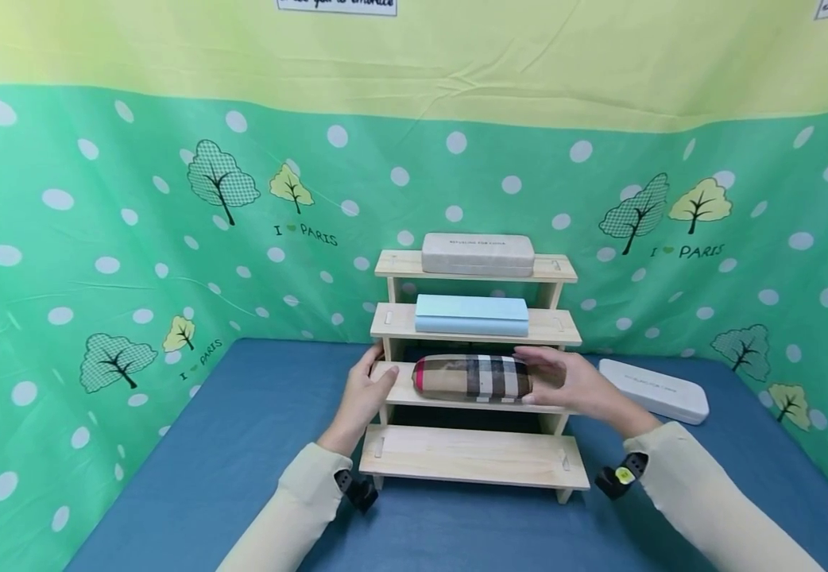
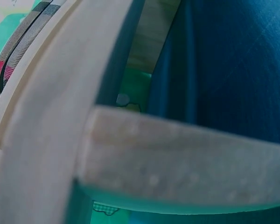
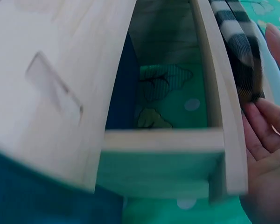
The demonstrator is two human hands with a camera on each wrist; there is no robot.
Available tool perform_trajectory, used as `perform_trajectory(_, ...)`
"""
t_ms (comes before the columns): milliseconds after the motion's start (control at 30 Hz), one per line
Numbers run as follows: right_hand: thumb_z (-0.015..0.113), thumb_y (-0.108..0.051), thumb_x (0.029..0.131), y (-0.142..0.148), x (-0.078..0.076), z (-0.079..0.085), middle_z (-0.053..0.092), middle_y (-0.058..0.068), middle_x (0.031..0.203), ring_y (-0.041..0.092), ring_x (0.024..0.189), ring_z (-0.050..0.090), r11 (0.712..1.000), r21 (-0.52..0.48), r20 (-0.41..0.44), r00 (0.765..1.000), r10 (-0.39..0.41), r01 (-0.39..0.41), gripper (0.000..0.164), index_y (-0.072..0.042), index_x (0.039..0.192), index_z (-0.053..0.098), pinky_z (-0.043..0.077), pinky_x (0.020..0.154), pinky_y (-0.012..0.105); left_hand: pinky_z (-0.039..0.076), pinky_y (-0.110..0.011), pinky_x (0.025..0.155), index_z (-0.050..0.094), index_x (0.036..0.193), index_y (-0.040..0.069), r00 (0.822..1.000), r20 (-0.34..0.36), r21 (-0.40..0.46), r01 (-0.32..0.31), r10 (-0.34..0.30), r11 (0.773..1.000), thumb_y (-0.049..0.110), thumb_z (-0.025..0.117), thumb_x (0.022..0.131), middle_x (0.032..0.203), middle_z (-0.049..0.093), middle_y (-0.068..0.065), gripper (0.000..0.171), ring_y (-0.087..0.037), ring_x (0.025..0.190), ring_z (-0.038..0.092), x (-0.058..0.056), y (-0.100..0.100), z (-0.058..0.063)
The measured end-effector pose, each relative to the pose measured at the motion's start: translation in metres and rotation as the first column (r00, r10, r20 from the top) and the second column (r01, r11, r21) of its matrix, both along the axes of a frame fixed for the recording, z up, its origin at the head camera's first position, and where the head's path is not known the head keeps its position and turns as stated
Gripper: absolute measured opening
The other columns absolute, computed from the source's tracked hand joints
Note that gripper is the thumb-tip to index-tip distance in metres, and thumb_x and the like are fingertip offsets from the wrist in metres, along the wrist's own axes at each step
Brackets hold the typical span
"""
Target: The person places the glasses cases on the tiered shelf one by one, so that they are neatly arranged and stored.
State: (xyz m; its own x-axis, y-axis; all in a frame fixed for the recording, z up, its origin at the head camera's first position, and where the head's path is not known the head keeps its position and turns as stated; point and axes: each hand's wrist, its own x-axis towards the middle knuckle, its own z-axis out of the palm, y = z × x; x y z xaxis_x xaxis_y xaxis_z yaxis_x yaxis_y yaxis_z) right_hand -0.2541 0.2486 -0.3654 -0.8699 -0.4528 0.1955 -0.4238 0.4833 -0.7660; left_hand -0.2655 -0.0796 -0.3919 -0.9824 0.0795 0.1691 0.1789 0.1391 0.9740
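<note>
A plaid glasses case (image 1: 471,377) with black, white, tan and red bands lies lengthwise on the second tier up of a wooden step rack (image 1: 474,453). My right hand (image 1: 574,385) is at its right end. In the right wrist view some fingertips (image 3: 259,105) touch that end, while another digit stands a little apart from it. With my left hand (image 1: 360,397) I hold the rack's left side, thumb over the same tier's edge. That hand is out of sight in the left wrist view.
On the tier above lies a light blue glasses case (image 1: 471,315), and a grey glasses case (image 1: 477,255) lies on top. A white glasses case (image 1: 653,391) sits on the blue table (image 1: 242,477) right of the rack. A green printed curtain (image 1: 171,262) hangs behind.
</note>
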Motion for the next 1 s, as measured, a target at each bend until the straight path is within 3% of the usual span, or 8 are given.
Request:
perform_trajectory(167, 0.073, -0.016, 0.083, 0.019, 0.009, 0.003, 0.047, 0.018, 0.139, 0.034, 0.128, 0.043, 1.0, 0.016, -0.023, 1.0, -0.004, 0.004, 0.064, -0.002, 0.138, 0.045, 0.039, 0.102, 0.033, 0.03, -0.046, 0.108, 0.03, 0.146, 0.002, 1.0, -0.006, 0.012, -0.002, 0.002, 1.0, 0.01, 0.055, 0.095, 0.149, 0.032, -0.018, 0.058, -0.032, 0.136, 0.031, -0.015, -0.003, -0.019)
perform_trajectory(300, 0.071, -0.015, 0.084, 0.036, 0.016, 0.002, 0.048, 0.015, 0.139, 0.012, 0.126, 0.045, 0.999, 0.032, -0.018, 0.999, -0.043, 0.043, 0.061, -0.006, 0.139, 0.046, 0.04, 0.101, 0.035, 0.032, -0.045, 0.108, 0.031, 0.146, 0.004, 1.0, -0.017, 0.014, -0.016, 0.016, 1.0, 0.011, 0.056, 0.095, 0.148, 0.034, -0.016, 0.058, -0.03, 0.135, 0.034, -0.016, -0.003, -0.023)
perform_trajectory(400, 0.069, -0.012, 0.085, 0.051, 0.02, 0.0, 0.048, 0.018, 0.138, -0.007, 0.12, 0.042, 0.998, 0.004, -0.011, 0.998, -0.058, 0.058, 0.059, -0.005, 0.138, 0.046, 0.04, 0.1, 0.025, 0.031, -0.044, 0.108, 0.031, 0.146, 0.004, 0.999, -0.026, 0.01, -0.019, 0.02, 1.0, 0.011, 0.056, 0.094, 0.149, 0.034, -0.016, 0.058, -0.03, 0.136, 0.033, -0.016, -0.003, -0.023)
perform_trajectory(467, 0.068, -0.01, 0.086, 0.061, 0.022, -0.001, 0.047, 0.02, 0.138, -0.014, 0.117, 0.041, 0.998, -0.023, 0.0, 0.998, -0.065, 0.065, 0.058, -0.002, 0.138, 0.045, 0.039, 0.096, 0.014, 0.031, -0.044, 0.108, 0.031, 0.146, 0.003, 0.999, -0.028, 0.007, -0.021, 0.021, 1.0, 0.011, 0.055, 0.094, 0.149, 0.034, -0.016, 0.058, -0.03, 0.136, 0.032, -0.015, -0.002, -0.022)
perform_trajectory(567, 0.067, -0.011, 0.087, 0.077, 0.026, -0.005, 0.05, 0.016, 0.136, -0.015, 0.114, 0.043, 0.995, -0.045, 0.029, 0.995, -0.092, 0.093, 0.057, 0.001, 0.137, 0.044, 0.039, 0.09, 0.009, 0.031, -0.044, 0.108, 0.032, 0.146, 0.003, 0.999, -0.025, 0.007, -0.028, 0.028, 1.0, 0.011, 0.056, 0.094, 0.148, 0.035, -0.015, 0.058, -0.029, 0.136, 0.033, -0.015, -0.002, -0.022)
perform_trajectory(800, 0.064, -0.017, 0.09, 0.112, 0.032, -0.021, 0.051, -0.015, 0.128, -0.016, 0.108, 0.044, 0.976, 0.004, 0.043, 0.975, -0.217, 0.217, 0.056, 0.003, 0.138, 0.042, 0.045, 0.082, 0.013, 0.031, -0.044, 0.109, 0.032, 0.146, 0.003, 0.999, -0.024, 0.002, -0.025, 0.025, 1.0, 0.011, 0.055, 0.094, 0.148, 0.035, -0.015, 0.058, -0.029, 0.136, 0.032, -0.016, -0.002, -0.023)
perform_trajectory(900, 0.064, -0.02, 0.091, 0.123, 0.032, -0.027, 0.049, -0.019, 0.124, -0.019, 0.105, 0.042, 0.959, 0.038, 0.03, 0.959, -0.282, 0.28, 0.056, 0.003, 0.137, 0.044, 0.043, 0.081, 0.009, 0.031, -0.044, 0.108, 0.032, 0.146, 0.004, 1.0, -0.023, 0.009, -0.022, 0.022, 1.0, 0.011, 0.056, 0.094, 0.148, 0.035, -0.015, 0.058, -0.029, 0.135, 0.034, -0.017, -0.002, -0.023)
perform_trajectory(1000, 0.064, -0.025, 0.091, 0.134, 0.03, -0.031, 0.05, -0.013, 0.125, -0.021, 0.102, 0.038, 0.937, 0.085, 0.024, 0.939, -0.343, 0.34, 0.056, 0.001, 0.137, 0.045, 0.04, 0.079, 0.006, 0.032, -0.044, 0.108, 0.032, 0.146, 0.005, 1.0, -0.015, 0.015, -0.021, 0.022, 1.0, 0.011, 0.056, 0.094, 0.148, 0.036, -0.015, 0.058, -0.029, 0.134, 0.035, -0.017, -0.002, -0.023)
